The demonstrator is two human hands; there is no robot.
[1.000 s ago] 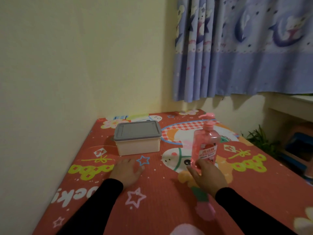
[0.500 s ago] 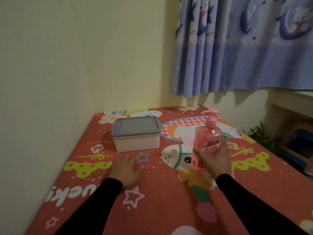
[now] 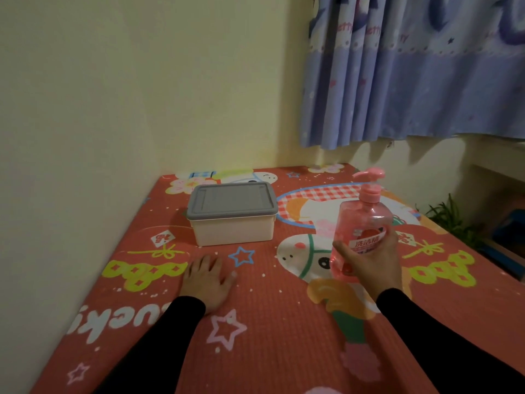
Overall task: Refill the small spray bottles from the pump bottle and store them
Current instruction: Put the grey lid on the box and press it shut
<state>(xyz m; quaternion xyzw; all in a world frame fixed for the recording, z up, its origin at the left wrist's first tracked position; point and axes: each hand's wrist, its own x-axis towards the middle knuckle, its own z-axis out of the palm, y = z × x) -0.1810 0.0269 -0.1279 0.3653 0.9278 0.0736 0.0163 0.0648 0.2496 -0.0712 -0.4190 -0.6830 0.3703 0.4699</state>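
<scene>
Pink and see-through, the pump bottle [image 3: 362,236] stands upright with the right hand [image 3: 372,263] wrapped round its lower half, fingers [image 3: 390,237] clamped on the labelled side and the thumb across the near side. Whether its base touches the red printed surface [image 3: 270,336] or hangs just above it, I cannot tell. The left hand [image 3: 208,275] lies flat on the surface, fingers [image 3: 211,261] apart and holding nothing.

Just beyond the left fingers, and well to the left of the right ones, sits a cream box [image 3: 233,227] with its grey lid [image 3: 231,201] shut. No small spray bottles are visible; they may be inside it.

The grip is low and the bottle looks mostly full, so the weight sits above the fingers; a quick lift or tilt could let it swing and slip. The pump head [image 3: 369,174] juts out above the right fingers, and a knock on it might squirt liquid onto the surface. The lid probably needs two hands, and prying it with the left alone could shove the box toward the wall. Set down too near the box, the bottle could be toppled by that.
</scene>
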